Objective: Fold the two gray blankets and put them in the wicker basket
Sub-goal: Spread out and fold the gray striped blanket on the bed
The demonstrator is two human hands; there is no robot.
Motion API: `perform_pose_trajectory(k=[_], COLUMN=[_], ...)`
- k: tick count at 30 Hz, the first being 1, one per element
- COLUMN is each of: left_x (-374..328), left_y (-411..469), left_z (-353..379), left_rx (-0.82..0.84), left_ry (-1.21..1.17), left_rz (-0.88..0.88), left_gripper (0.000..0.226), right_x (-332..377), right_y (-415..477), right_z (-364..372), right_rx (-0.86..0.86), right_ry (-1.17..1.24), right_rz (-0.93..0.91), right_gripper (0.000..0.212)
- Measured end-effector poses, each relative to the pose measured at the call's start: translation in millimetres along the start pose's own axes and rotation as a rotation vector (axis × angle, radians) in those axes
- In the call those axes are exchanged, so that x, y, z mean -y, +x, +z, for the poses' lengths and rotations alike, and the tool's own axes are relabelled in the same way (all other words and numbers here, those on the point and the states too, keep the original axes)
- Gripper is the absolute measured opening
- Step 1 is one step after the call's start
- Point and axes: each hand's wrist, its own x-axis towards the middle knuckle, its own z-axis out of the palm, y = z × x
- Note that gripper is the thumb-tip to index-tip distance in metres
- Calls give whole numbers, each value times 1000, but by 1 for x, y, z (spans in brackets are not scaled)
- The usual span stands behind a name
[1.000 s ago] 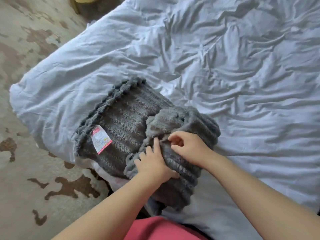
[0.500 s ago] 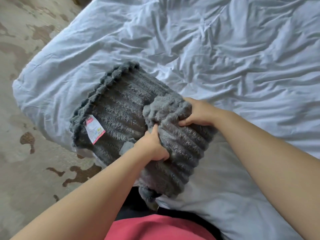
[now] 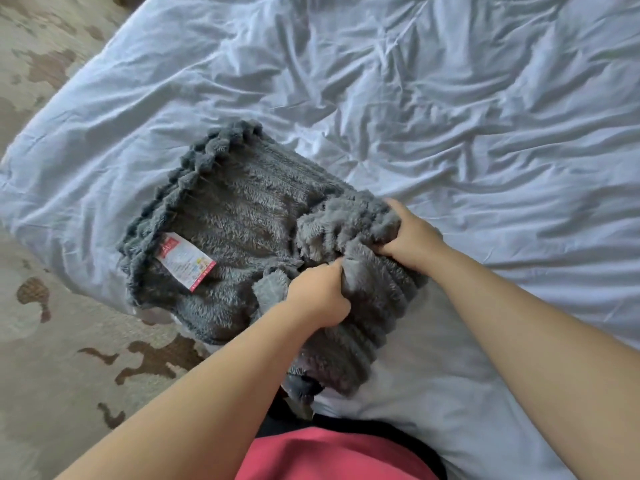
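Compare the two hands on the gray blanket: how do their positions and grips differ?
The left hand sits nearer the person, at the middle of the gray blanket, while the right hand is farther out, at its edge by the bed sheet. The left hand shows its back with fingers dug into the plush; the right hand's fingers curl around a raised, bunched fold. Both are bare and closed on the same blanket.

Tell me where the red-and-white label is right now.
In the head view, the red-and-white label lies on the gray blanket, near its scalloped left edge, left of the left hand, close to the bed's corner.
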Motion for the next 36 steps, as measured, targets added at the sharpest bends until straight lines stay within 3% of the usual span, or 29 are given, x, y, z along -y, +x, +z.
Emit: perform_pose_trajectory(k=[3, 5, 7, 9, 11, 14, 18, 22, 25, 28, 31, 33, 36], left_x=[9, 12, 14, 14, 15, 20, 43, 82, 116, 147, 179, 197, 222], left_y=[5, 7, 8, 8, 7, 5, 5, 12, 24, 44, 60, 63, 53], left_z=[-4, -5, -4, -4, -4, -9, -20, -42, -59, -77, -91, -101, -127], left_rx=[-5, 9, 7, 13, 24, 48, 81, 97, 146, 196, 240, 233, 192], left_ry=[-81, -116, -133, -141, -163, -216, -429, -778, -896, -779, -602, -581, -561], left_rz=[1, 11, 22, 25, 40, 57, 48, -55, -147, -165, -124, -32, 133], left_gripper=[61, 55, 47, 44, 48, 55, 59, 46, 40, 31, 37, 15, 36], right_x=[3, -5, -21, -34, -36, -23, 5, 45, 96, 154, 214, 251, 302], right_y=[-16, -38, -61, -82, -93, -94, -77, -68, -71, -72, -70, -68, -56], right_z=[16, 30, 48, 66, 84, 103, 101, 84, 70, 69, 75, 80, 88], right_rx=[-312, -556, -670, -505, -157, 90, 108, 122, 66, -85, -179, -197, -189], right_ry=[87, 357, 653, 1019, 1340, 1529, 1435, 1279, 1220, 1141, 989, 873, 632], right_rz=[63, 144, 364, 633, 720, 641, 702, 736, 793, 808, 772, 710, 602], right_gripper=[105, 93, 72, 51, 36, 56, 60, 53, 47, 63, 81, 81, 77])
